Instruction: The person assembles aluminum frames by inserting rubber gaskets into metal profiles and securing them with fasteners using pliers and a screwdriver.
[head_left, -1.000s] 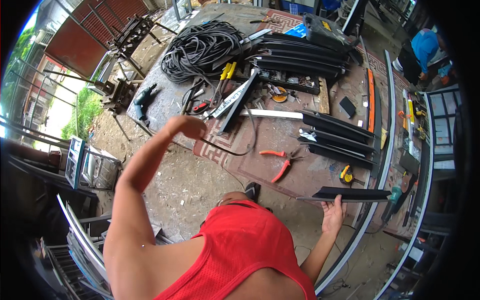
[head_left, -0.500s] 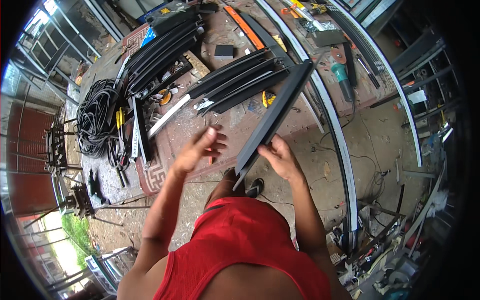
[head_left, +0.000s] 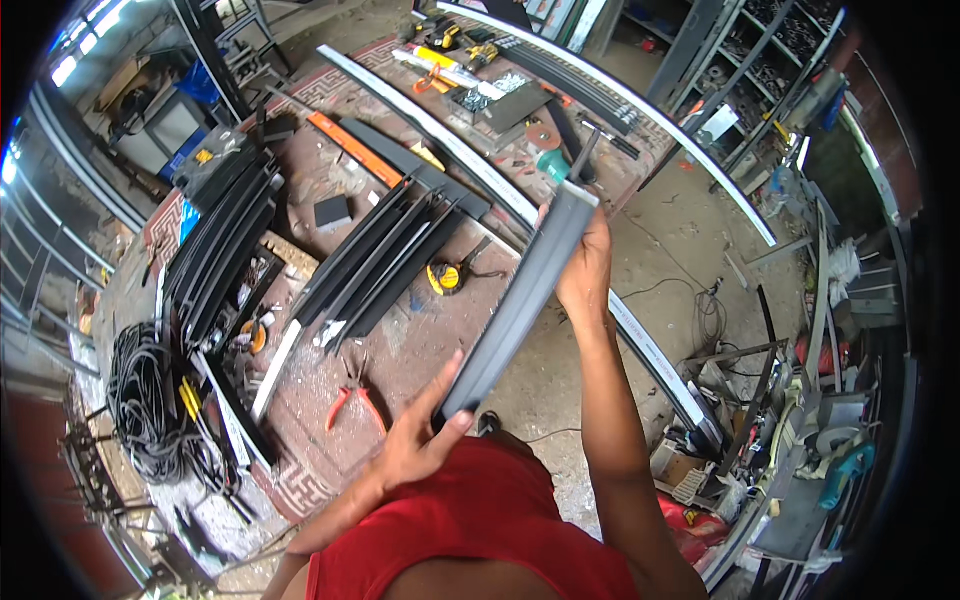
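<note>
A dark grey channel-shaped profile (head_left: 520,305) slants across in front of me, its wide grooved face showing. My left hand (head_left: 425,435) is closed on its near end, thumb and fingers on opposite edges. Farther up, my right hand (head_left: 588,275) grips it along the right edge close to the far end. Beyond that end a thin metal strip sticks up; I cannot tell if it belongs to the profile. Left of the profile, red-handled pliers (head_left: 357,393) and a yellow and black tape measure (head_left: 447,278) lie on the table.
Black profiles (head_left: 375,265) lie stacked on the patterned table, with another stack (head_left: 225,240) farther left beside a black cable coil (head_left: 140,400). Long white-faced strips (head_left: 430,125) cross the table and overhang its right edge. An angle grinder (head_left: 550,160) and cordless drill (head_left: 480,55) sit farther back.
My left hand has come from beside the profile onto its near end. My right hand is now near the far end. The profile has rolled, and the view has turned right.
</note>
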